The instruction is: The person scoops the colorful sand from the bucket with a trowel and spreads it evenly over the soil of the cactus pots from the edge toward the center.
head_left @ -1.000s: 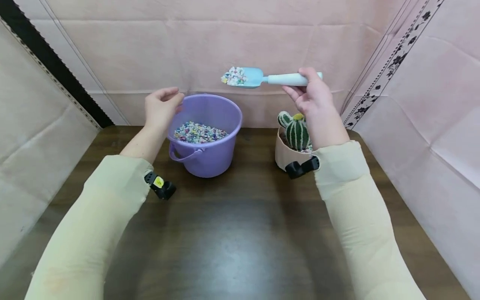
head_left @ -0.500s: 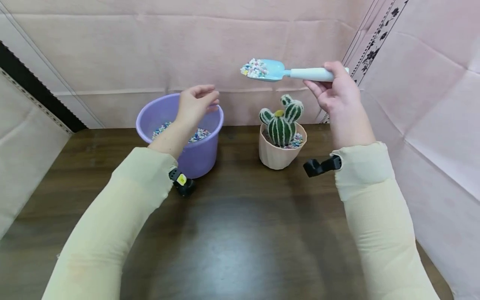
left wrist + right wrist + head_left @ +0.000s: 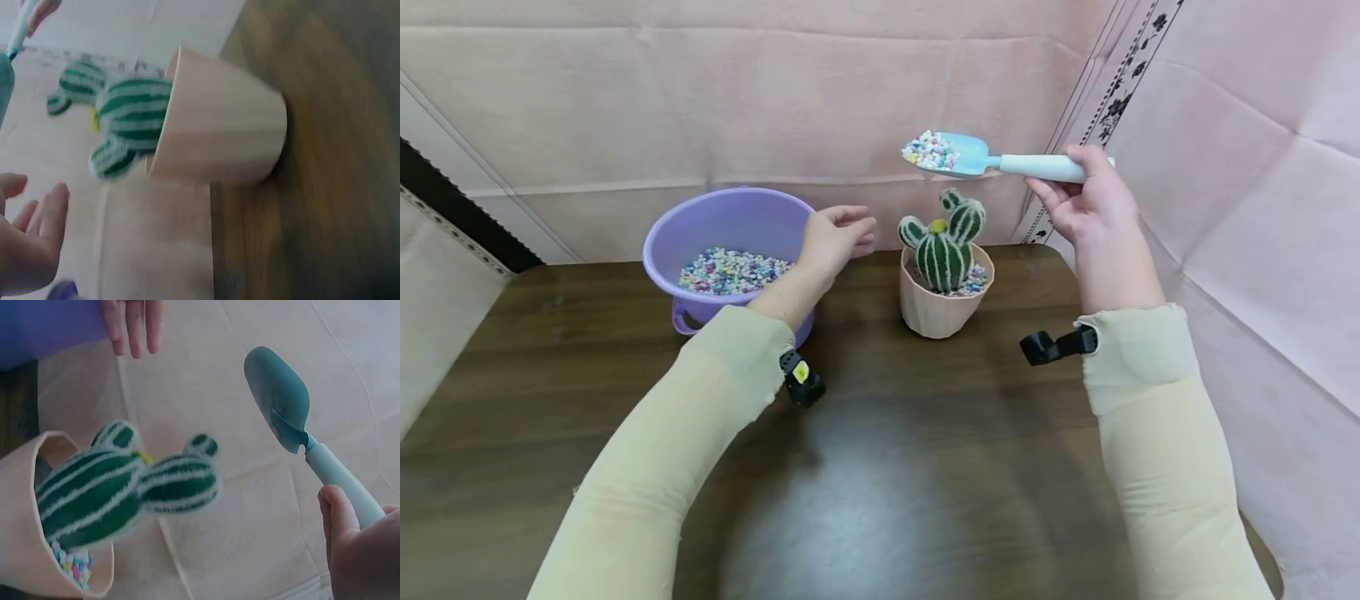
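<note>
From the head camera, the right hand [image 3: 1086, 204] is carrying a pale blue plastic scoop [image 3: 958, 155], heaped with small multicoloured pebbles [image 3: 931, 151], to a spot above and just right of the cactus pot [image 3: 942, 302], having travelled there from above the purple bucket [image 3: 722, 229] over the past second, so the load now looks ready to be tipped around the plant; its fingers are curling round the scoop's white handle. The left hand [image 3: 835, 237], which was hovering at the bucket's rim, is now reaching between bucket and pot with fingers relaxed and holding nothing (it is not touching the pot). The bucket is smooth, round plastic, part-filled with the same pebbles; the pot is a ribbed, peach-coloured taper standing on a dark wood-grain table [image 3: 880, 467], and the cactus [image 3: 942, 242] looks fuzzy, striped green with a yellow tuft. The left wrist camera is showing the pot [image 3: 219, 119] near the open fingers [image 3: 47, 219], though blurred. The right wrist camera is catching the scoop's rounded underside [image 3: 278, 400] beside the cactus [image 3: 119, 487], thumb [image 3: 337, 515] pressing on the handle, pebbles [image 3: 72, 565] already lining the pot.
</note>
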The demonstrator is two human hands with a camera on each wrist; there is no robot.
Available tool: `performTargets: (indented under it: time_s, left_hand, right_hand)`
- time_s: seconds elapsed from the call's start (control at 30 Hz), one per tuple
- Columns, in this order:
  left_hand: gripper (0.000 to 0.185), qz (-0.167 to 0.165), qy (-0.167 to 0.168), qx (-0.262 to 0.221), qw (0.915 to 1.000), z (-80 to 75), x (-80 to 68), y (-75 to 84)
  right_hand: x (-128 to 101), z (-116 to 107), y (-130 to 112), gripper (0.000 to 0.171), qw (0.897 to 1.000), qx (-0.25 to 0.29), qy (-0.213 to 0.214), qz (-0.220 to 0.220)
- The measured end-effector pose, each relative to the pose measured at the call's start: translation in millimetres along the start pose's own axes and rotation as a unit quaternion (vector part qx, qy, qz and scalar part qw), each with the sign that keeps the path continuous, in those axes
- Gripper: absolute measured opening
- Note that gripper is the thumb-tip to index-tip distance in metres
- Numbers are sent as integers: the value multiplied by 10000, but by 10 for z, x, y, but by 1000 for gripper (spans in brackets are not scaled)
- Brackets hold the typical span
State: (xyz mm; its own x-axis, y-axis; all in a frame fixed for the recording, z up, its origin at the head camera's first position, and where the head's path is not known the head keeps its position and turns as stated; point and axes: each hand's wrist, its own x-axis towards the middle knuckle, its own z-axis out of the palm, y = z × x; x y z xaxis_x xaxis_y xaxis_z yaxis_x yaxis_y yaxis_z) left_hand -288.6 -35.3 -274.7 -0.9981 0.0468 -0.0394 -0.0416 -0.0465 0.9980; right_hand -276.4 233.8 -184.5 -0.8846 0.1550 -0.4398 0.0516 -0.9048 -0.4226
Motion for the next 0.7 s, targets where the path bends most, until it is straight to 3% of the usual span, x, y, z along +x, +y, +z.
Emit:
performTargets:
  time_s: [0.2, 0.7]
  left_hand:
    - [36, -133, -208, 140, 9996, 183, 15, -103]
    - [38, -515, 88, 958, 9940, 328, 185, -598]
  right_hand:
    - [39, -176, -191, 15, 9998, 200, -83, 52]
    - [46, -670, -463, 11, 9989, 400, -205, 122]
